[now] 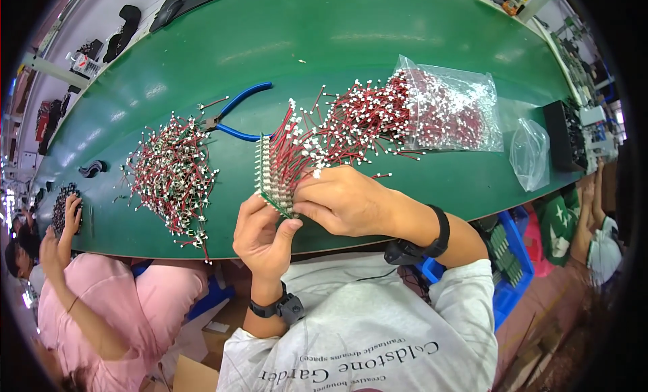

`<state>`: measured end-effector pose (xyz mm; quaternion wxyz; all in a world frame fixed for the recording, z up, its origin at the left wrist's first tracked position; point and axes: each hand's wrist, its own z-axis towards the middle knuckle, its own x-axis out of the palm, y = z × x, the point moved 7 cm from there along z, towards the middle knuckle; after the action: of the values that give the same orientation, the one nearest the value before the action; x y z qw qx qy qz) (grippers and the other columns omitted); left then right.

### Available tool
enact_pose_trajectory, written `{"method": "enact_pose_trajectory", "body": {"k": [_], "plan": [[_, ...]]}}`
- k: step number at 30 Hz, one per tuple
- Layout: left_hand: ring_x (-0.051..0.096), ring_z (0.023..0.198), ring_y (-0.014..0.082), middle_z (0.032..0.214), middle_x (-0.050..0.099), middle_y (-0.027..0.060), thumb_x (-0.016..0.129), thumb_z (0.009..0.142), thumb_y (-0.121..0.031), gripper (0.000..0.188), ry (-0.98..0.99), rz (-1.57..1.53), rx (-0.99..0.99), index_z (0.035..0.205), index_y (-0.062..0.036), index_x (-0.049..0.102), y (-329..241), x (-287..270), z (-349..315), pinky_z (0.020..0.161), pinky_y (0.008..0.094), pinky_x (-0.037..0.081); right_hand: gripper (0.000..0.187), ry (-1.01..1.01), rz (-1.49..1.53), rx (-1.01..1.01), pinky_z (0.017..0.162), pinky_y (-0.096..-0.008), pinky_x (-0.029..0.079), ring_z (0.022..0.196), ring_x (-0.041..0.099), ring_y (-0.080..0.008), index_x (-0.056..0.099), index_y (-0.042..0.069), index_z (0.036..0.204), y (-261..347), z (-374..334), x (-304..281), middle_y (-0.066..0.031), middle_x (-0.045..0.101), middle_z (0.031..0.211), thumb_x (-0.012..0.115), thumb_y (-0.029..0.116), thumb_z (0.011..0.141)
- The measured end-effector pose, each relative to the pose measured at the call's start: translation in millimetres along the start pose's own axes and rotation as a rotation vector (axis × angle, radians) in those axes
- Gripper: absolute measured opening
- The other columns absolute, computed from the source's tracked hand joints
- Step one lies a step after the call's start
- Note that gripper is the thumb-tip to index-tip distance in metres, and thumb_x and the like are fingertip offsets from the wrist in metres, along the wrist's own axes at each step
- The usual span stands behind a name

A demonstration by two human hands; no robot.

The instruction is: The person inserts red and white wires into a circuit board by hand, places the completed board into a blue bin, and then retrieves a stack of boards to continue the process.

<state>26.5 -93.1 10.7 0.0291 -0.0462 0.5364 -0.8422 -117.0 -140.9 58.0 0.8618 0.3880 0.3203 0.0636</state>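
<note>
Mid-frame, the left hand (265,243) grips the circuit board (273,175); whether the right hand (347,200) grips is unclear. It's likely light, stiff: take edges.

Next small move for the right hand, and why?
Probably a gentle tug by the right hand on the nearest red wires at the green circuit board: it partly hides how they sit there, and the left hand supports the board.

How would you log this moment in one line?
left hand: holds green board; right hand: at board's wired side; pliers: lying on table; red-wire heap: right of board
</note>
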Motion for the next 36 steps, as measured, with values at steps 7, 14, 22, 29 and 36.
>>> {"method": "enact_pose_trajectory", "body": {"k": [7,14,22,29,36], "plan": [[0.060,0.107,0.0211,0.117,0.061,0.0147,0.061,0.086,0.003,0.026,-0.285,-0.415,-0.257,0.112,0.0073,0.058,35.3,-27.5,2.0,0.099,0.0369,0.046,0.010,-0.042,-0.022,0.167,0.071,-0.0409,0.050,0.083,0.061,-0.0358,0.061,0.000,0.095,-21.1,5.6,-13.5,-0.0157,0.061,0.087,0.064,0.004,0.087],[0.065,0.104,0.0277,0.118,0.062,0.0202,0.057,0.089,-0.010,0.036,-0.246,-0.722,-0.375,0.120,0.0070,0.050,16.0,-19.1,6.9,0.095,0.0452,0.053,0.021,-0.054,0.140,0.451,0.051,-0.0274,0.039,0.055,0.047,-0.0084,0.062,-0.002,0.100,-37.0,2.8,-17.4,-0.0021,0.051,0.063,0.068,0.013,0.088],[0.060,0.113,0.0275,0.126,0.058,0.0223,0.051,0.090,-0.003,0.033,-0.234,0.318,-0.090,0.121,0.0073,0.059,-48.5,-34.1,8.4,0.097,0.0391,0.048,0.013,-0.046,0.953,0.740,0.048,-0.0205,0.033,0.059,0.048,-0.0034,0.060,0.003,0.104,-78.0,-16.0,7.5,-0.0005,0.060,0.078,0.062,0.004,0.091],[0.066,0.107,0.0319,0.117,0.067,0.0125,0.050,0.092,-0.016,0.027,0.757,0.279,0.697,0.106,-0.0050,0.070,-180.7,71.3,-9.5,0.086,0.0408,0.052,0.008,-0.237,0.964,0.793,0.042,-0.0210,0.021,0.049,0.027,-0.0014,0.049,0.007,0.094,-75.2,-12.7,-16.6,0.0070,0.035,0.067,0.057,0.005,0.095],[0.061,0.109,0.0342,0.124,0.060,0.0140,0.055,0.083,-0.024,0.038,0.617,0.397,0.781,0.115,-0.0045,0.064,-184.3,64.4,3.8,0.088,0.0450,0.052,0.013,-0.209,0.975,0.751,0.045,-0.0221,0.022,0.051,0.028,-0.0024,0.051,0.008,0.086,-86.8,3.5,-3.2,0.0076,0.034,0.065,0.059,0.011,0.095]]}}
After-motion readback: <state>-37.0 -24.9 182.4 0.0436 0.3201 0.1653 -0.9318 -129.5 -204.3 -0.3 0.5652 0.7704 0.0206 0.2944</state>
